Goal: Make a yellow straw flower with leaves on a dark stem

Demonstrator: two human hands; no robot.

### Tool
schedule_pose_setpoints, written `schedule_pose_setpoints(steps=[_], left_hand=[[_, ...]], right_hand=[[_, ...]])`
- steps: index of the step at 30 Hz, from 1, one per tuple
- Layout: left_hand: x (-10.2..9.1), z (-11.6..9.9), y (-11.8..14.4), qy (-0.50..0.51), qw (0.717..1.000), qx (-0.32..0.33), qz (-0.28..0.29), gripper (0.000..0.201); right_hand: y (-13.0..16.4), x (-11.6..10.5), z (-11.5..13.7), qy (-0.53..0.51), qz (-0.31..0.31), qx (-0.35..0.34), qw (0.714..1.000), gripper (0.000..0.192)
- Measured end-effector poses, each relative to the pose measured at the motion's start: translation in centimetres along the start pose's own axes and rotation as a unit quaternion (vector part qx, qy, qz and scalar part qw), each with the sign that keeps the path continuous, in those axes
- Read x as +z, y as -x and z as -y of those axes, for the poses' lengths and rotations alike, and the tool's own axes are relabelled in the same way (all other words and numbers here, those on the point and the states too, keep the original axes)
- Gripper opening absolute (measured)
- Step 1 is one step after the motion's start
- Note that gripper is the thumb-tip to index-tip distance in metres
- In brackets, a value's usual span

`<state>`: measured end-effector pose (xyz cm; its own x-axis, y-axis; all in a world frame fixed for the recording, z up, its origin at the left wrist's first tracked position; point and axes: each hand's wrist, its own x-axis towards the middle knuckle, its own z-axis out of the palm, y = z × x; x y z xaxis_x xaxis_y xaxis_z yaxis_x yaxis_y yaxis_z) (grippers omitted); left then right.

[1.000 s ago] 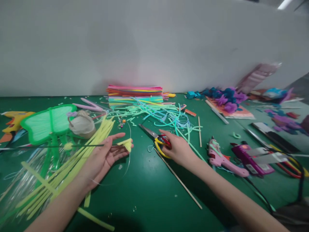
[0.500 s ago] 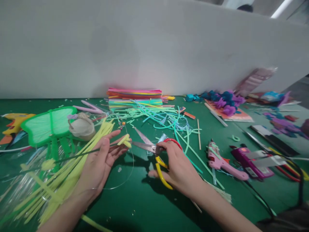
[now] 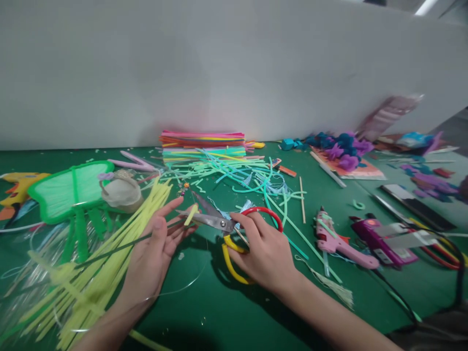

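Head view: right hand (image 3: 263,253) is gripping open scissors (image 3: 219,223) around a yellow strip (image 3: 190,215) the left hand (image 3: 155,253) is pinching — fingertips (image 3: 190,209) risk getting nicked.

A craft workshop bench: a green work mat (image 3: 204,312) against a plain white partition (image 3: 234,68), strewn with stacked coloured pipe cleaners (image 3: 203,141) at the far middle, pink glue guns (image 3: 340,241) at the right, and a green butterfly piece (image 3: 69,190) at the left.
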<state>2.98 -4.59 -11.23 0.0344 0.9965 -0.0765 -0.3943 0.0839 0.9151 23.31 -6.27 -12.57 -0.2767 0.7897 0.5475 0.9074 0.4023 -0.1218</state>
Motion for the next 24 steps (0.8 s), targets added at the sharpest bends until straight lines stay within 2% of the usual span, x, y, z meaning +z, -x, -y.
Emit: schedule_pose_setpoints(steps=[10,17,24], left_hand=[[0.2,0.6,0.2,0.006,0.999,0.022,-0.031,0.059],[0.2,0.6,0.2,0.002,0.999,0.018,-0.027,0.060],[0.2,0.5,0.0,0.000,1.000,0.011,-0.025,0.062]], right_hand=[[-0.1,0.6,-0.5,0.011,0.007,-0.001,1.000,0.038],[0.3,0.3,-1.1,0.088,-0.007,-0.077,0.993,0.032],[-0.9,0.1,-2.0,0.150,-0.010,-0.139,0.979,0.025]])
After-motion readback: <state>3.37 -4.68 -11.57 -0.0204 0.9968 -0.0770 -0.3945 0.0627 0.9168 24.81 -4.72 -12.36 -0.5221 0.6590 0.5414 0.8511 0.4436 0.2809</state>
